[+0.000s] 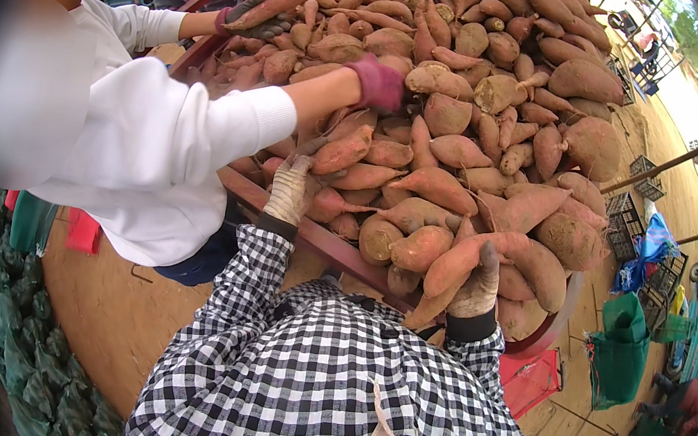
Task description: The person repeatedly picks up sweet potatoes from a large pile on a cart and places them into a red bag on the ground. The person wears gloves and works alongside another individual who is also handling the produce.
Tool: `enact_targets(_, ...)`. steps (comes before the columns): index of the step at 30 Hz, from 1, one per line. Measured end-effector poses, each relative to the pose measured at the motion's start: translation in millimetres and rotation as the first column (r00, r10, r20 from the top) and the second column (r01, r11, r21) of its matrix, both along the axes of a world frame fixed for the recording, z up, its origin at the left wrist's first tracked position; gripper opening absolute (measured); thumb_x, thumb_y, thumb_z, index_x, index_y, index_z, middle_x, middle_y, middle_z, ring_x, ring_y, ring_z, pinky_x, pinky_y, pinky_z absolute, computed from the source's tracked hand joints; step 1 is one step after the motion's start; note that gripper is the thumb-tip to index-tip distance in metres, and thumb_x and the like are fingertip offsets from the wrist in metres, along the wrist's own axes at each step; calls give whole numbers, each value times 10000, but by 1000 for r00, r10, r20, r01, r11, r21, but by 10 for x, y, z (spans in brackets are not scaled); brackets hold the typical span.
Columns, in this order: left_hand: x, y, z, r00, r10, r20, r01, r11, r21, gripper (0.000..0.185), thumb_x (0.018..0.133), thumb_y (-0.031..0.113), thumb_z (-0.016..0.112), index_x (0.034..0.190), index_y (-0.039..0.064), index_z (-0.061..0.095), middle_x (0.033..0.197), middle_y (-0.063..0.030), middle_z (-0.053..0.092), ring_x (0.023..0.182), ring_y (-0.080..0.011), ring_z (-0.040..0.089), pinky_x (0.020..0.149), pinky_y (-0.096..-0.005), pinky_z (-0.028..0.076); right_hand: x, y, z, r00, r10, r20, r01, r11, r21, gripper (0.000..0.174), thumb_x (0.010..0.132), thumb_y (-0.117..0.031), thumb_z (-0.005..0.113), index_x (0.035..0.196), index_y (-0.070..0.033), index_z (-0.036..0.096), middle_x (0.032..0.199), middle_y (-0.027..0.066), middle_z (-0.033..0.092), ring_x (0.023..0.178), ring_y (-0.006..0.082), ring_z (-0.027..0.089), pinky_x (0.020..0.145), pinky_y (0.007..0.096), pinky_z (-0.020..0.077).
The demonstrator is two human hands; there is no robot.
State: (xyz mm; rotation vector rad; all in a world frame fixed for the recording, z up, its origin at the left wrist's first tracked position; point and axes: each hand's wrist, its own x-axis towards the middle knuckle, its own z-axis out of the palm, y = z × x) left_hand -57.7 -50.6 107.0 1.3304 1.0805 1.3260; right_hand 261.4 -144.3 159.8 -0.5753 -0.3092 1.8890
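A heap of reddish, soil-dusted sweet potatoes [455, 149] lies before me in a cart with a red metal rim [331, 249]. My left hand [291, 188], in a pale work glove with dark fingertips, grips a plump sweet potato [344, 150] at the heap's near left. At the near right edge my right hand [475, 293], gloved alike, has its thumb over a long curved sweet potato [460, 260]. Its other fingers are hidden underneath. Another long sweet potato [539, 271] lies just right of that thumb.
To my left a co-worker in a white top [182, 121] reaches across the heap with a purple glove [378, 83]; their other hand holds a sweet potato [278, 4]. Filled green mesh sacks [44, 362] line the left. A green bag [621, 350] and black crates [622, 223] stand right.
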Motion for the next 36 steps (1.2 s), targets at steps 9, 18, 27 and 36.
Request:
enact_targets(9, 461, -280, 597, 694, -186, 695, 369, 921, -122, 554, 965, 196, 501, 1455, -31, 376, 1405, -210, 509, 1275, -317, 546, 1064, -468, 483, -64, -12, 137, 998, 62, -23, -56, 976, 209, 1009, 805, -499, 755, 1517, -20, 225, 1523, 177, 348, 1374, 326, 409, 1171, 421, 332)
enact_targets(18, 1071, -613, 1084, 895, -445, 26, 441, 893, 94, 472, 942, 221, 665, 1364, 40, 558, 1440, -154, 515, 1360, -243, 457, 1150, -401, 346, 107, -53, 12, 980, 25, -196, 6, 988, 156, 1001, 733, -342, 855, 1499, -21, 296, 1404, 82, 469, 1311, 204, 468, 1184, 346, 333)
enact_targets(27, 1810, -631, 1286, 669, -680, 300, 640, 733, 232, 777, 924, 248, 708, 1546, 67, 278, 1536, -168, 374, 1409, -301, 390, 1147, -427, 355, 464, -405, 247, 897, -305, -321, 420, 815, 399, 1035, 714, -483, 836, 1504, -71, 309, 1464, 103, 427, 1346, 259, 445, 1177, 405, 347)
enact_targets(36, 1766, -359, 1173, 796, -601, 72, 563, 779, 275, 652, 989, 333, 587, 1475, -39, 362, 1464, -201, 459, 1290, -319, 519, 1111, -464, 394, 1577, -1565, -375, 512, -830, -222, 842, 434, 320, 1074, 738, -699, 704, 1520, -97, 280, 1482, 124, 413, 1350, 315, 431, 1167, 460, 317)
